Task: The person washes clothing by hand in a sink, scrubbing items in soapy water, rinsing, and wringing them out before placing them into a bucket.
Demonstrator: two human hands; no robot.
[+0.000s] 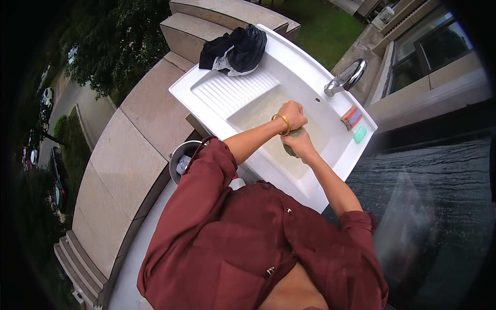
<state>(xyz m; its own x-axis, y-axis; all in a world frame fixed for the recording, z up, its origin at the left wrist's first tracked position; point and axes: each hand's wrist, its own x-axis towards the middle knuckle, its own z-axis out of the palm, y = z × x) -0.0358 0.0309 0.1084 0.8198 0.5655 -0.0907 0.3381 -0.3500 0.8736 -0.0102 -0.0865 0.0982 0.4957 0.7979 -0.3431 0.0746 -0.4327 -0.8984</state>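
Over the basin of a white laundry sink [248,143], my left hand [293,114] and my right hand [300,144] are closed around a bunched olive-grey cloth [290,150]. The left one, with a gold bangle [286,123] at the wrist, is farther from me. Part of the cloth shows between my fists and below the right one; the rest is hidden in my grip. Cloudy water [260,104] lies in the basin beneath. The ribbed washboard [236,93] is moulded into the sink at its left.
Dark and white clothes [236,50] are heaped on the sink's far left corner. A chrome faucet [347,77] rises at the rear edge. On the right rim lie a wrapped bar [352,117] and green soap [360,134]. A bucket [175,164] stands left, beside the stone-topped parapet [120,155].
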